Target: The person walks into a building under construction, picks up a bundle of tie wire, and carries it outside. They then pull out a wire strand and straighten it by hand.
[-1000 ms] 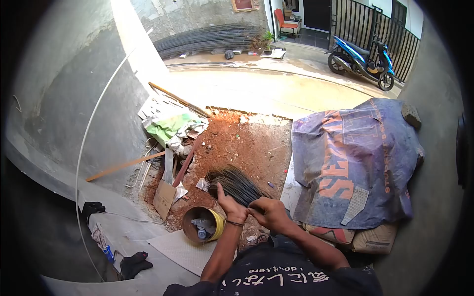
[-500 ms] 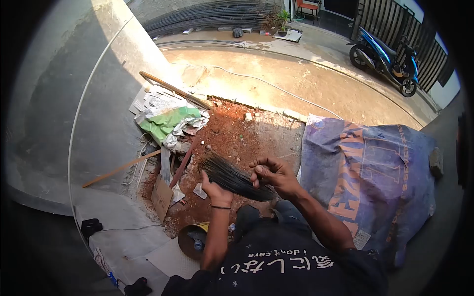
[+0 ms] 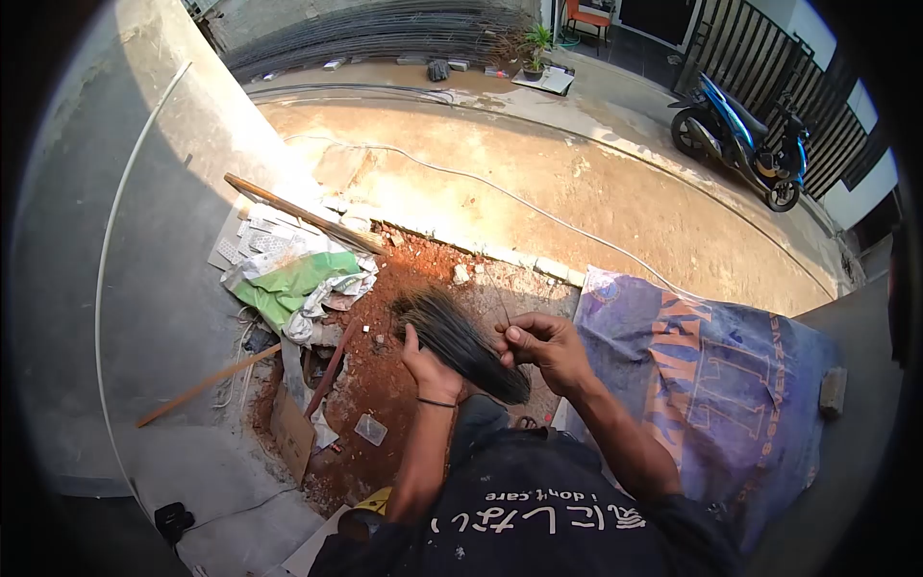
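Head view: a dark bundle (image 3: pixel 466 348) was clamped by the left hand (image 3: pixel 433 375); 1 strand (image 3: pixel 500 300), apparently singled out, was pinched by fingers of the right hand (image 3: pixel 556 354); steady support was judged necessary.

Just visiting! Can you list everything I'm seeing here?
strand bundle: 1, black with brownish end, centre
loose strand: 1, dark, beside bundle
tarp: 1, blue-purple with orange print, right
block: 1, grey, on tarp
motorbike: 1, blue and black, upper right
gate: 1, black, behind motorbike
chair: 1, orange, top
potted plant: 1, green, left of chair
bars: too many to count, dark grey, top
hose: 1, white, left side
sack: 1, green and white, left of centre
cardboard: 1, brown, below sack
bucket: 1, yellow, bottom, mostly hidden
soil: 1 patch, reddish, beneath bundle
shirt: 1, black with white lettering, bottom
left hand: 1, bare, under bundle
right hand: 1, bare, pinching loose strand
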A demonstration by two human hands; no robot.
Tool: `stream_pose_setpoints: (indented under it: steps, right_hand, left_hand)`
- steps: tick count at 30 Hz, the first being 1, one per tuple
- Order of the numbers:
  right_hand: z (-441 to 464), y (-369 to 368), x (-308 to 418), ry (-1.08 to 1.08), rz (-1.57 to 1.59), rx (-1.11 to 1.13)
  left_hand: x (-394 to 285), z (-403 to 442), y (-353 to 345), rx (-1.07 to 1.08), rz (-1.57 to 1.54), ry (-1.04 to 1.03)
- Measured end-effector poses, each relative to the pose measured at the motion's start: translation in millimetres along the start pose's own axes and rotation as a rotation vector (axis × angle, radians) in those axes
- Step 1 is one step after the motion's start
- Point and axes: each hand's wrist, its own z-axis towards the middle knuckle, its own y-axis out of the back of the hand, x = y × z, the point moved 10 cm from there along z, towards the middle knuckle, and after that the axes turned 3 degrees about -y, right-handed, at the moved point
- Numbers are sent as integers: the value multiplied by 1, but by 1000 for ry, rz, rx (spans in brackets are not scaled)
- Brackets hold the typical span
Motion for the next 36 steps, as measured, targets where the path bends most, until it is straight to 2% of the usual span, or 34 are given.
stream_pose_setpoints:
  steps: [2, 5, 7, 9, 12, 14, 15, 18, 20, 22, 24, 25, 27, 28, 31, 32, 35, 36]
  right_hand:
    - [47, 6, 8, -64, 45, -77]
    - [108, 6, 19, -53, 198, -24]
    - [141, 4, 32, -68, 198, -35]
    - [168, -2, 48, -41, 270, 102]
    - [209, -12, 67, -51, 262, 156]
    - [241, -18, 78, -67, 122, 210]
    - [261, -21, 79, -84, 27, 222]
    - [317, -42, 97, -96, 41, 384]
    - [358, -44, 108, -108, 81, 496]
    - [402, -33, 122, -105, 117, 546]
    - [445, -18, 134, -169, 190, 626]
    - [467, -9, 137, -202, 242, 621]
    - [512, 7, 151, -186, 169, 618]
    - [525, 9, 167, -157, 179, 673]
    - [566, 14, 193, -156, 60, 724]
    - [578, 13, 207, -133, 114, 715]
    - [622, 21, 245, -105, 96, 719]
    - [638, 29, 253, -102, 97, 712]
  left_hand:
    - [-8, 49, -8, -39, -44, -4]
    - [-23, 104, -7, -134, 41, 31]
    - [-37, 143, -34, -121, 4, -7]
    - [-52, 171, -61, -129, 29, -63]
    - [-65, 218, -93, -47, 127, -76]
    - [-76, 251, -96, -139, 554, -181]
    - [-90, 252, -138, -126, 533, -326]
    - [-101, 296, -170, -97, 869, -304]
    - [-116, 333, -193, -27, 908, -517]
    - [-113, 383, -190, -53, 920, -411]
    - [-109, 436, -179, -36, 1050, -182]
    - [-117, 459, -202, 63, 1162, -356]
    - [-108, 499, -220, 61, 987, -152]
    - [-109, 513, -224, 61, 1011, -133]
    - [-125, 574, -229, 204, 1244, -318]
    - [-117, 600, -185, 121, 1065, -57]
    - [-87, 622, -211, 24, 810, 349]
    - [-90, 635, -236, 36, 827, 194]
